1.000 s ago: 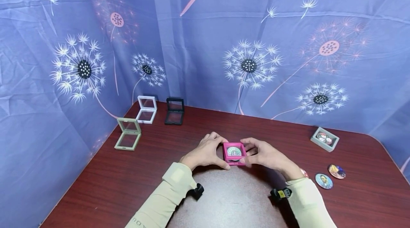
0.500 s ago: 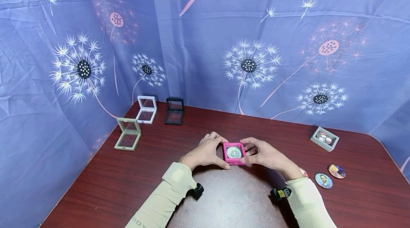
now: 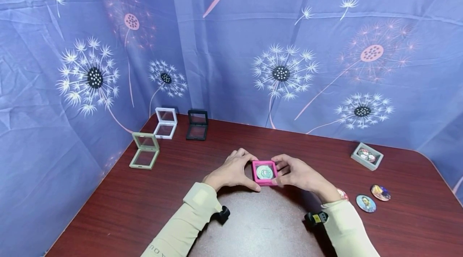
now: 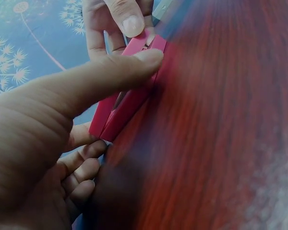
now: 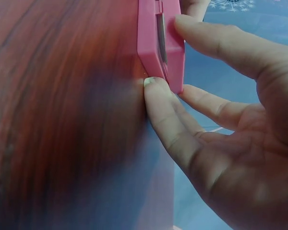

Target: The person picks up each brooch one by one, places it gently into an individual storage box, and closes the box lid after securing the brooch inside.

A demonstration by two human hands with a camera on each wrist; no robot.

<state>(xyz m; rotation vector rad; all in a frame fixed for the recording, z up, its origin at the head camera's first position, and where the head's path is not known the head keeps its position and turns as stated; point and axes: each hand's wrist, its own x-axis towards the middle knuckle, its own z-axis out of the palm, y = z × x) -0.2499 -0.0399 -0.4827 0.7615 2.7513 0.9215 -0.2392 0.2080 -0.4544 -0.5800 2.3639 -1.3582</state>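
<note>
While the left hand (image 3: 234, 172) and right hand (image 3: 300, 174) are gripping the pink case (image 3: 263, 182) on the table (image 3: 202, 156), they are apparently closing it over a round badge (image 3: 265, 172); next is probably needing even pressure. A black frame (image 3: 197, 125) is standing open beyond.

Disc (image 3: 265, 172) in the pink case (image 3: 266, 182) — print too small, possibly a cartoon — and red badge (image 3: 343, 194), partly hidden behind right wrist (image 3: 329, 193).
</note>
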